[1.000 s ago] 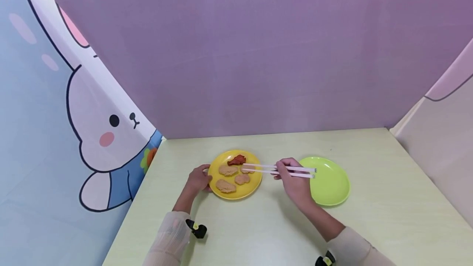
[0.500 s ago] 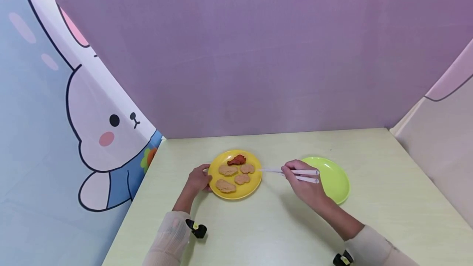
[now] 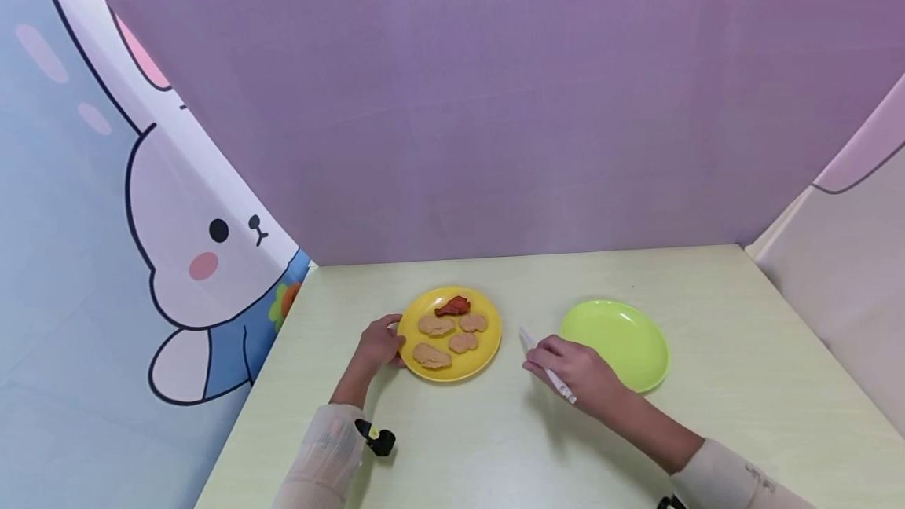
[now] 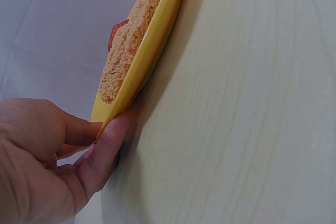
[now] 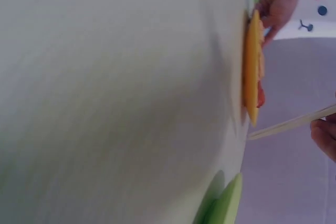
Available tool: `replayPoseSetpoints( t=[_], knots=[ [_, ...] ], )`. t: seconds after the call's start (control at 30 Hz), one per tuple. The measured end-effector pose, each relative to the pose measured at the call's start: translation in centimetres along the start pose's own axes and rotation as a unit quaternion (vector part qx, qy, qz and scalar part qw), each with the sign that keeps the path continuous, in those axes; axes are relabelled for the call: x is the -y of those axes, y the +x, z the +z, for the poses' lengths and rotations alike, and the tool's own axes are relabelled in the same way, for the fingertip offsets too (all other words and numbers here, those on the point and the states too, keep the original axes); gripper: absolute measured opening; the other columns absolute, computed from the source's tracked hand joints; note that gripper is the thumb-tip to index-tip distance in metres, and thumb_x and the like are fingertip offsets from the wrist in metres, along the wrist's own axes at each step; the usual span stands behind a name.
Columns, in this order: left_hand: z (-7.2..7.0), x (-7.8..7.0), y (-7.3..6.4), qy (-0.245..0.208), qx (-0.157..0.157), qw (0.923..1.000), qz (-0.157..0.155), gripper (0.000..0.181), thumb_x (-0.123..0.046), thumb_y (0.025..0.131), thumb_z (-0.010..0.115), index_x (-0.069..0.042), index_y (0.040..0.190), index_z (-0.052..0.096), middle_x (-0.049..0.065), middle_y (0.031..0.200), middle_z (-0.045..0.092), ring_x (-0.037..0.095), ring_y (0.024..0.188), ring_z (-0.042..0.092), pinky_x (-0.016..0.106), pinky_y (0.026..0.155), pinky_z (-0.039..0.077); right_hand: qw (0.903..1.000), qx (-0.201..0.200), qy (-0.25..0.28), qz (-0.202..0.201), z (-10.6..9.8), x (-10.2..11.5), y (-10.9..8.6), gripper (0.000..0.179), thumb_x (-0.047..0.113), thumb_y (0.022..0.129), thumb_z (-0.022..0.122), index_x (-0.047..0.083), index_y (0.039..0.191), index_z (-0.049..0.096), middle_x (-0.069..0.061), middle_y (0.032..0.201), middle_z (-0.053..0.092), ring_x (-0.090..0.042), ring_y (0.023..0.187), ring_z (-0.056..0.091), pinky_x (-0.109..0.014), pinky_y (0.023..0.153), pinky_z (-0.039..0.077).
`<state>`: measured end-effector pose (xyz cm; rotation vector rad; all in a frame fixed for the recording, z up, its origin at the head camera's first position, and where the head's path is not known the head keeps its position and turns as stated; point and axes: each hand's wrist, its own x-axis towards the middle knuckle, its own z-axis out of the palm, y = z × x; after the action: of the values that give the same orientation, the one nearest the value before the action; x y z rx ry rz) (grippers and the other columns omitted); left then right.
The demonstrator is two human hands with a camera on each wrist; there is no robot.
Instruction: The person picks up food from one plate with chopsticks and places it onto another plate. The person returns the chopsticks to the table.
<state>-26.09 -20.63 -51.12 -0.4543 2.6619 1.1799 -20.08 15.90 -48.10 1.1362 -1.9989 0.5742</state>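
In the head view my left hand (image 3: 380, 344) pinches the left rim of a yellow plate (image 3: 488, 353); the left wrist view shows thumb and fingers on that rim. On the plate lie several tan pieces that look like fried chicken (image 3: 432, 356) and one dark red piece of food (image 3: 453, 305) at the back. My right hand (image 3: 576, 371) holds a pair of white chopsticks (image 3: 563, 388) over the table, between the yellow plate and a green plate (image 3: 625, 344). Nothing is between the chopstick tips. The green plate holds no food.
The pale wooden table (image 3: 459, 446) ends at a purple cloth wall (image 3: 523, 116) behind the plates. A rabbit-print cloth (image 3: 205, 258) hangs along the left side, and a light panel (image 3: 848, 273) stands on the right.
My right hand has drawn the chopsticks back from over the yellow plate and turned them, so their rear ends now point toward me. My left hand and both plates stay put.
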Motion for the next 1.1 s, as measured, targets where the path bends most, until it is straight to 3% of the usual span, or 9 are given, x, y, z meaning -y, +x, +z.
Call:
replayPoseSetpoints(
  t=[0.33,0.4,0.5,0.6,0.77,0.97,1.1],
  knots=[
    [-0.1,-0.3,-0.1,-0.013,0.011,0.9998,-0.004,0.052,-0.006,0.096,0.059,-0.01,0.148,0.051,0.018,0.113,0.067,0.014,0.066,0.069,0.024,0.055,0.058,0.9933,0.064,-0.064,-0.073,0.5,0.8,-1.6,0.041,0.035,0.11,0.042,0.017,0.081,0.066,0.003,0.079,0.062,-0.009,0.06,0.058,-0.018,0.051,0.05],
    [-0.1,-0.3,-0.2,-0.015,0.011,0.9998,-0.005,0.051,-0.006,0.097,0.059,-0.01,0.147,0.052,0.018,0.112,0.067,0.014,0.066,0.068,0.024,0.055,0.058,0.9916,0.084,-0.072,-0.068,0.5,1.0,-1.8,0.032,0.033,0.106,0.053,0.017,0.081,0.066,0.003,0.08,0.062,-0.009,0.061,0.059,-0.018,0.052,0.051],
    [-0.1,-0.3,-0.1,-0.018,0.009,0.9998,-0.005,0.05,-0.005,0.097,0.058,-0.01,0.147,0.052,0.018,0.111,0.067,0.014,0.064,0.068,0.024,0.054,0.058,0.9876,0.124,-0.081,-0.052,0.4,1.5,-2.0,0.016,0.027,0.091,0.074,0.015,0.083,0.067,0.001,0.082,0.063,-0.009,0.063,0.06,-0.018,0.053,0.052],
    [0.0,-0.3,0.0,-0.017,0.008,0.9998,-0.003,0.049,-0.005,0.098,0.058,-0.01,0.147,0.052,0.018,0.111,0.068,0.014,0.063,0.068,0.025,0.053,0.059,0.9806,0.17,-0.091,-0.033,0.2,2.2,-2.2,0.021,0.022,0.077,0.086,0.014,0.086,0.068,-0.001,0.086,0.065,-0.012,0.067,0.063,-0.02,0.057,0.055],
    [0.1,-0.3,0.2,-0.013,0.01,0.9998,-0.011,0.05,-0.006,0.098,0.058,-0.011,0.147,0.051,0.018,0.113,0.067,0.015,0.064,0.068,0.025,0.053,0.059,0.9682,0.232,-0.094,-0.016,0.0,3.0,-2.7,0.017,0.018,0.08,0.083,0.012,0.09,0.071,-0.005,0.093,0.068,-0.016,0.077,0.068,-0.023,0.066,0.059],
    [0.1,-0.2,0.3,-0.019,0.013,0.9997,-0.011,0.05,-0.005,0.098,0.058,-0.011,0.148,0.051,0.018,0.113,0.067,0.015,0.064,0.068,0.026,0.054,0.059,0.9673,0.234,-0.093,-0.028,0.4,3.4,-3.6,0.019,0.01,0.075,0.083,0.012,0.087,0.069,-0.008,0.095,0.066,-0.019,0.083,0.07,-0.026,0.069,0.061],
    [0.0,-0.2,0.2,-0.018,0.012,0.9998,-0.005,0.05,-0.005,0.098,0.058,-0.01,0.148,0.051,0.019,0.113,0.067,0.015,0.064,0.068,0.026,0.054,0.059,0.9649,0.249,-0.083,-0.018,0.5,3.5,-3.9,0.025,0.005,0.068,0.085,0.013,0.085,0.067,-0.008,0.096,0.066,-0.018,0.081,0.069,-0.023,0.065,0.06]
  ],
)
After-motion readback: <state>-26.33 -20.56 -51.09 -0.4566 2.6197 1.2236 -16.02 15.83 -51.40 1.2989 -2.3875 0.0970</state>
